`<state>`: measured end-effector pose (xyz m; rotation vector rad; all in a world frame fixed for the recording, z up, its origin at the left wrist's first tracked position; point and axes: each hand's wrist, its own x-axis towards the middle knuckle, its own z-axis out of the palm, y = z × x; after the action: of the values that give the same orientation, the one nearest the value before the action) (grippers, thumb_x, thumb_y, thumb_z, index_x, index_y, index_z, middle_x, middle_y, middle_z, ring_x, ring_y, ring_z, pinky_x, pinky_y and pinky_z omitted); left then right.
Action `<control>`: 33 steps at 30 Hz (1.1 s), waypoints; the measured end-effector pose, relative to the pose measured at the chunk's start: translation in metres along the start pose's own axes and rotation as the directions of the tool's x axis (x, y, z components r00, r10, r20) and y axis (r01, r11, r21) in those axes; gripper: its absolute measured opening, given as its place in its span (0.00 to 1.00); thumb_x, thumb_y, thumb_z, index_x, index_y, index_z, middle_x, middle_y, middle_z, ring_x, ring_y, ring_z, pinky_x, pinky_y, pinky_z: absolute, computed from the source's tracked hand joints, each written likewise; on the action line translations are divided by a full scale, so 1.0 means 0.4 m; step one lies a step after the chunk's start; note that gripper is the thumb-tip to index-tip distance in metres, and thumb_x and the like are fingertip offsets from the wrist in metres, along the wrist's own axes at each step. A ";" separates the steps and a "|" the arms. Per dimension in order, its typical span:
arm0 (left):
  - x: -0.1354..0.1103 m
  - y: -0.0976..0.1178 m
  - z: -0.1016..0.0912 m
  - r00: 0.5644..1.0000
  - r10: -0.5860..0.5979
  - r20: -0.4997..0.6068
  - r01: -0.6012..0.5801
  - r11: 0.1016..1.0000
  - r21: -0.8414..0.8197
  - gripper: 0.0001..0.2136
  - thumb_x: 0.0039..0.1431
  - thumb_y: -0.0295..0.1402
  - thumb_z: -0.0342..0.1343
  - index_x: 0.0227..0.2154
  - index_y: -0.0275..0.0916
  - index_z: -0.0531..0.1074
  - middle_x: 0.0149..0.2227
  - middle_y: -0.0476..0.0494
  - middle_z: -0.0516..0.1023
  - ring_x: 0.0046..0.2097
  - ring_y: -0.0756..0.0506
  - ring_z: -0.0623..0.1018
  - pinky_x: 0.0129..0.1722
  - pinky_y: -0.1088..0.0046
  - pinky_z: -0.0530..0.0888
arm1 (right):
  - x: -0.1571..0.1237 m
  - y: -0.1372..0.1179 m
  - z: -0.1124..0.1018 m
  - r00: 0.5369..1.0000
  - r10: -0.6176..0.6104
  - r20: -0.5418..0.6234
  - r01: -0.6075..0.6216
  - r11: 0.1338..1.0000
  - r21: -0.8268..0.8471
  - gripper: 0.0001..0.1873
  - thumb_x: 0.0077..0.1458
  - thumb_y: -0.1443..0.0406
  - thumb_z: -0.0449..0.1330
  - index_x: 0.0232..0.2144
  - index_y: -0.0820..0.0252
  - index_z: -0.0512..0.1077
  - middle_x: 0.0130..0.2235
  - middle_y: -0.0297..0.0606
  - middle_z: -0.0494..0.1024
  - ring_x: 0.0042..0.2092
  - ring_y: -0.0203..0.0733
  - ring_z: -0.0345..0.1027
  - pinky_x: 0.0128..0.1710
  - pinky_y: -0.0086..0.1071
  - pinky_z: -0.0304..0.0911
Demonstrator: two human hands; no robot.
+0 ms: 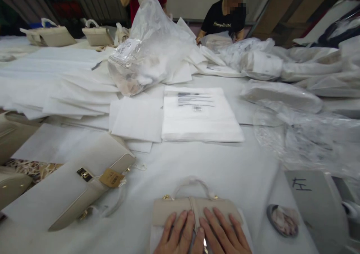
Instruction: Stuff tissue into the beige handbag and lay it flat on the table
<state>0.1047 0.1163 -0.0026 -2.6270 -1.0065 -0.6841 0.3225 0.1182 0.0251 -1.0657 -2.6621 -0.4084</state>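
Note:
A beige handbag lies in front of me on the white-covered table, its wrapped top handle pointing away from me. My left hand rests flat on the left half of its flap, fingers stretched out. On the right half lies my right hand, fingers also spread. A strap runs down the middle between them, and a bit of metal hardware shows by the thumbs. White sheet material peeks out below the flap at both sides. The bag's lower part is hidden by my hands and the frame edge.
Left lies another beige handbag with a brown tag and white paper. Ahead sit a stack of printed white bags and a large clear plastic bag. Right are a small round dish and a grey board. Two people work opposite.

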 end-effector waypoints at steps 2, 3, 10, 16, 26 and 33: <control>-0.001 0.006 -0.008 0.998 -0.040 0.051 0.041 0.999 -0.009 0.21 0.62 0.38 0.49 0.57 0.40 0.66 0.53 0.36 0.77 0.54 0.37 0.76 0.50 0.59 0.74 | 0.007 -0.005 -0.013 1.000 0.016 0.010 -0.016 1.000 0.005 0.26 0.56 0.54 0.53 0.51 0.63 0.71 0.53 0.47 0.76 0.57 0.57 0.61 0.63 0.53 0.39; 0.001 0.007 -0.019 0.993 -0.047 0.105 0.051 0.998 -0.037 0.24 0.62 0.41 0.48 0.59 0.38 0.63 0.54 0.34 0.76 0.55 0.36 0.75 0.52 0.57 0.74 | 0.007 -0.009 -0.019 0.999 0.029 0.013 -0.029 1.000 0.009 0.28 0.54 0.55 0.55 0.53 0.65 0.70 0.55 0.48 0.74 0.59 0.58 0.59 0.62 0.53 0.41; 0.037 -0.009 -0.135 0.837 -0.005 0.547 0.240 0.902 -0.359 0.36 0.64 0.53 0.37 0.67 0.35 0.37 0.68 0.27 0.48 0.68 0.28 0.53 0.64 0.41 0.60 | 0.002 -0.042 -0.043 0.995 0.096 0.023 -0.096 0.995 -0.018 0.33 0.57 0.54 0.55 0.61 0.65 0.60 0.62 0.45 0.65 0.63 0.57 0.54 0.59 0.51 0.45; 0.018 0.032 -0.150 0.825 -0.060 0.562 0.271 0.915 -0.300 0.37 0.64 0.53 0.38 0.66 0.34 0.35 0.69 0.26 0.44 0.69 0.30 0.45 0.66 0.39 0.52 | -0.014 -0.052 -0.053 0.981 0.182 0.064 -0.186 0.980 0.069 0.30 0.63 0.53 0.49 0.62 0.59 0.59 0.63 0.40 0.65 0.61 0.54 0.59 0.57 0.52 0.51; -0.022 0.082 -0.106 0.882 -0.157 0.445 0.195 0.980 -0.040 0.49 0.50 0.61 0.55 0.63 0.26 0.49 0.64 0.18 0.58 0.65 0.26 0.60 0.59 0.42 0.68 | -0.014 -0.040 -0.035 0.965 0.209 0.156 -0.232 0.961 0.150 0.30 0.64 0.49 0.47 0.63 0.56 0.58 0.64 0.39 0.62 0.63 0.56 0.58 0.58 0.55 0.55; 0.004 0.059 0.017 0.928 -0.118 -0.353 0.201 0.957 0.208 0.12 0.63 0.34 0.48 0.44 0.38 0.73 0.40 0.40 0.84 0.42 0.41 0.82 0.38 0.67 0.80 | -0.024 0.016 0.044 0.971 0.003 -0.240 -0.027 0.995 -0.095 0.28 0.59 0.50 0.53 0.57 0.55 0.67 0.55 0.37 0.75 0.51 0.49 0.72 0.47 0.42 0.60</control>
<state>0.1241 0.1024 -0.0090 -2.1413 -1.1251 -0.9457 0.3316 0.1225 0.0065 -0.9929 -2.4408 -0.6288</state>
